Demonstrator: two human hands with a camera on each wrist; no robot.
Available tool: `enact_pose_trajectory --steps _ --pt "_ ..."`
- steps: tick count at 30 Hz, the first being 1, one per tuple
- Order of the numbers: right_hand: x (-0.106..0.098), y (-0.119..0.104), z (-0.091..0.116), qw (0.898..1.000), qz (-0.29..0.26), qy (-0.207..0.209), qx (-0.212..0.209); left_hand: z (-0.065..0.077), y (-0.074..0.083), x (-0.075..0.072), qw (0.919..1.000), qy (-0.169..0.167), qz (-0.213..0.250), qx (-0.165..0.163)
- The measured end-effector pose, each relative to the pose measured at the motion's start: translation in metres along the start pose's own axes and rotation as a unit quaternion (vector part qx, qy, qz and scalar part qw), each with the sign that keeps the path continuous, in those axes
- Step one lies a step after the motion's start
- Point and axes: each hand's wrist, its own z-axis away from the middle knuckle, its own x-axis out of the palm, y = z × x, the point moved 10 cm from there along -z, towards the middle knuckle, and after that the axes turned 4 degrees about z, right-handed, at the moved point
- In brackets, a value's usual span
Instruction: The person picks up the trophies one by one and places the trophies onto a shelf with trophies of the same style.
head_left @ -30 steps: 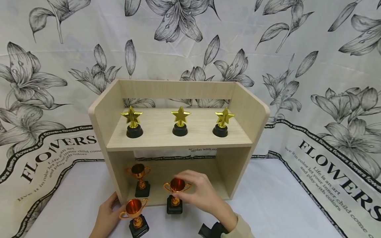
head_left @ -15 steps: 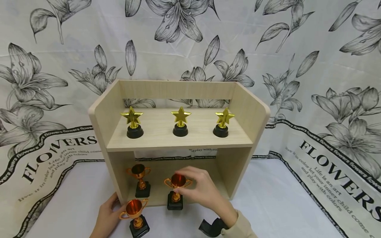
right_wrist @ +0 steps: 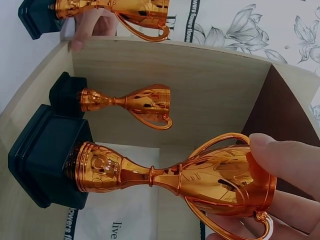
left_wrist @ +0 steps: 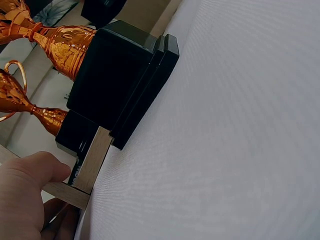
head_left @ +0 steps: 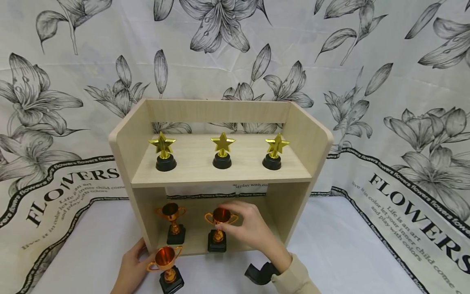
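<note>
My right hand (head_left: 247, 223) pinches an orange-gold trophy cup (right_wrist: 220, 177) by its bowl, thumb on the near side and fingers behind. Its black base is at the front of the lower compartment of a pale wooden shelf (head_left: 220, 182). A second trophy cup (head_left: 172, 216) stands inside that compartment at the left. My left hand (head_left: 133, 267) grips the front lower corner of the shelf's left side panel, its thumb inside the edge in the left wrist view. Just in front of that hand, a third trophy cup (head_left: 166, 263) stands on the white table.
Three gold star trophies with round black bases stand along the upper shelf: left (head_left: 165, 152), middle (head_left: 222, 151) and right (head_left: 274, 152). A black strap (head_left: 261, 273) shows by the right wrist. Flower-printed cloth (head_left: 235, 49) hangs behind.
My right hand has moved the trophy cup away from me, from the shelf's front edge into the lower compartment. The left hand and the other trophies have stayed put.
</note>
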Motion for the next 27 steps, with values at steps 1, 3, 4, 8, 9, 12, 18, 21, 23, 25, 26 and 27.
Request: enact_pose_trajectory --steps 1,3,4,8,9,12,18,21,23,25,26,27 --pt "0.0 0.001 -0.001 1.0 0.002 0.001 0.001 0.0 0.0 0.0 1.0 -0.001 0.001 -0.002" --pt "0.0 0.002 -0.002 1.0 0.006 0.0 0.003 0.0 -0.001 0.0 1.0 -0.002 0.001 -0.006" --pt "0.0 0.003 -0.002 1.0 0.007 0.0 0.004 0.0 -0.001 0.0 1.0 -0.003 0.003 -0.007" --pt "0.002 0.006 -0.004 1.0 0.012 -0.002 0.009 0.0 -0.001 0.0 0.9999 -0.006 0.004 -0.013" --pt "0.002 0.006 -0.004 1.0 0.013 -0.002 0.01 0.0 -0.001 0.0 0.9999 -0.006 0.004 -0.014" --pt "0.004 0.011 -0.004 1.0 0.015 -0.001 0.02 0.0 0.0 0.0 0.9999 -0.007 0.001 -0.015" --pt "0.011 0.02 -0.004 0.999 0.011 -0.006 0.047 0.001 0.001 -0.001 0.9999 0.001 -0.007 -0.008" --pt "0.014 0.023 -0.003 0.998 0.009 -0.007 0.054 0.001 0.0 -0.002 0.9999 0.001 -0.004 -0.011" --pt "0.015 0.025 -0.003 0.998 0.008 -0.005 0.056 0.001 -0.001 -0.002 0.9999 -0.001 -0.002 -0.013" --pt "0.016 0.027 -0.003 0.998 0.006 -0.002 0.057 0.001 -0.001 -0.001 0.9999 -0.004 -0.001 -0.015" --pt "0.017 0.028 -0.003 0.998 0.005 -0.002 0.056 0.001 -0.001 -0.002 0.9999 -0.003 -0.001 -0.014" --pt "0.018 0.028 -0.003 0.998 0.004 -0.001 0.056 0.0 -0.001 -0.002 0.9999 -0.003 0.0 -0.013"
